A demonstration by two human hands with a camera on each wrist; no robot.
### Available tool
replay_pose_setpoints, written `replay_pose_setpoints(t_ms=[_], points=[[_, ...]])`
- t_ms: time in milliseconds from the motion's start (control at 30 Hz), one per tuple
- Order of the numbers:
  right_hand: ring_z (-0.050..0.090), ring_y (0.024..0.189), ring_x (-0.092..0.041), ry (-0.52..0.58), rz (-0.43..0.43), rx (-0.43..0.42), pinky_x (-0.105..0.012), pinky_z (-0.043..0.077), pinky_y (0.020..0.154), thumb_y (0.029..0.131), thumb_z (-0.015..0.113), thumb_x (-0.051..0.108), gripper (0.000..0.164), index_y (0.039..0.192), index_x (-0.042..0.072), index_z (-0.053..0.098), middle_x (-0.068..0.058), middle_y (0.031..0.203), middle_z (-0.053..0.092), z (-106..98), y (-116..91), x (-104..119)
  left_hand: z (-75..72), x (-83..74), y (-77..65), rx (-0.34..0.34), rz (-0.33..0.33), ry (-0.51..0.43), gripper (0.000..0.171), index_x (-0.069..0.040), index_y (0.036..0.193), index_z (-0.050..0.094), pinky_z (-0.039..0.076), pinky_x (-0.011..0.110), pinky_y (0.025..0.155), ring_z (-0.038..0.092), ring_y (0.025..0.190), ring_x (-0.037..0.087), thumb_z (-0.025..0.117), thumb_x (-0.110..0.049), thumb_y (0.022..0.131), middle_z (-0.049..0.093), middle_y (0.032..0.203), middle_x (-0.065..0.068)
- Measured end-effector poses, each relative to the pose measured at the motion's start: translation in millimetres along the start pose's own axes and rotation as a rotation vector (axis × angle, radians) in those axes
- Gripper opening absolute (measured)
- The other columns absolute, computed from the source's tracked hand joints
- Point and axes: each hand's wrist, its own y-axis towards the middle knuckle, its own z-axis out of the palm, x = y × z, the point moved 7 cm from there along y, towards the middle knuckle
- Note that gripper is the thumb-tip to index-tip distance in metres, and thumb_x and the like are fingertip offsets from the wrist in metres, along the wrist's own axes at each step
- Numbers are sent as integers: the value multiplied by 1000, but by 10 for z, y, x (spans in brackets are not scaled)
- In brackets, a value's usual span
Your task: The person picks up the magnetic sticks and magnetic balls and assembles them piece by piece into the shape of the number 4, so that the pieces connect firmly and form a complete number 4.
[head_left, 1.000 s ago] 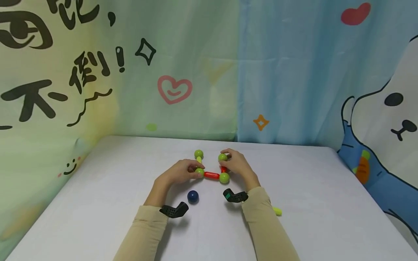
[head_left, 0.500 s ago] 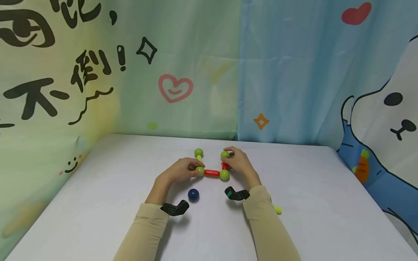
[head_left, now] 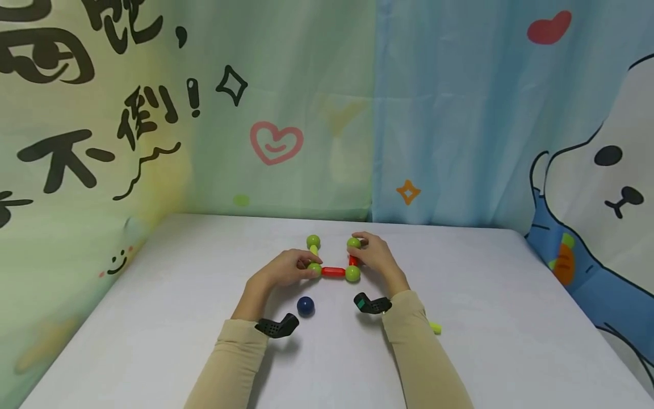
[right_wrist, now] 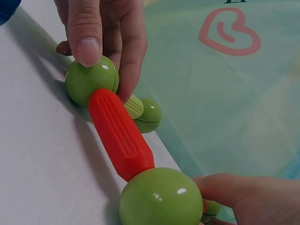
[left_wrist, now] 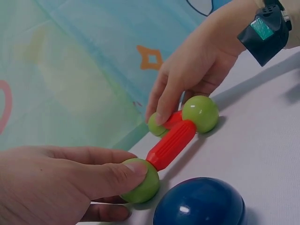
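Green balls and rods form a U on the table, its mouth to the back. My left hand pinches the near left ball between thumb and fingers. From that ball a yellow-green rod runs back to another green ball. A red rod links it to the near right ball. On the right side a second red rod reaches back to the far right ball, which my right hand grips by thumb and fingertips. Fingers partly cover both held balls.
A dark blue ball lies on the white table, nearer me than the U. Beside my right sleeve a loose yellow-green rod shows partly. A printed curtain hangs behind the table's back edge.
The right side of the U has shifted slightly away from me, with my right hand on its far ball. My left hand keeps its hold. The head view has shifted a little.
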Motion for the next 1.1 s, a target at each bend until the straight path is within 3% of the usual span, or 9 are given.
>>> replay_pose_setpoints(t_ms=[233,400,567,733,833,967,1100], points=[[58,108,-29,-4,-4,3,-39,51,90,92,60,29,52,139,14,47,-19,133,53,-31,-12,-17,12,2,14,5,5,3,29,-22,117,67,42,28,71,51,83,15,69,-23,87,61,94,-1],[66,91,-23,4,3,-14,-35,54,81,94,55,29,50,140,13,45,-18,132,53,-133,-63,-52,28,3,31,15,8,-3,31,-22,119,66,43,28,73,52,85,14,68,-23,88,62,98,-2],[68,84,-21,-54,-23,12,-38,52,86,96,53,31,49,140,11,44,-19,132,53,-303,-209,9,12,18,15,5,-1,-4,31,-23,118,66,44,28,74,53,86,14,68,-24,88,63,99,-2],[63,98,-29,-225,-85,50,-43,49,88,94,57,30,46,134,7,52,-17,122,60,-520,-487,87,2,17,9,1,-2,-9,30,-23,118,66,44,29,75,53,89,15,68,-24,88,63,103,0],[59,104,-30,-308,-100,124,-43,50,86,93,60,28,44,130,6,56,-16,117,63,-570,-702,80,-4,15,-1,8,-9,-6,30,-23,119,66,45,30,78,54,91,15,67,-24,89,63,105,0],[60,99,-26,-392,-105,221,-42,51,86,91,64,27,43,128,6,58,-14,114,64,-585,-990,25,-24,10,-13,2,-15,-1,30,-23,119,66,45,31,78,53,91,16,67,-23,89,62,104,1],[60,96,-22,-441,-103,252,-43,50,85,86,70,27,43,123,8,61,-11,110,64,-609,-1268,-71,-2,8,-12,10,-7,-1,31,-23,119,66,45,30,79,53,91,16,67,-23,89,62,104,1]])
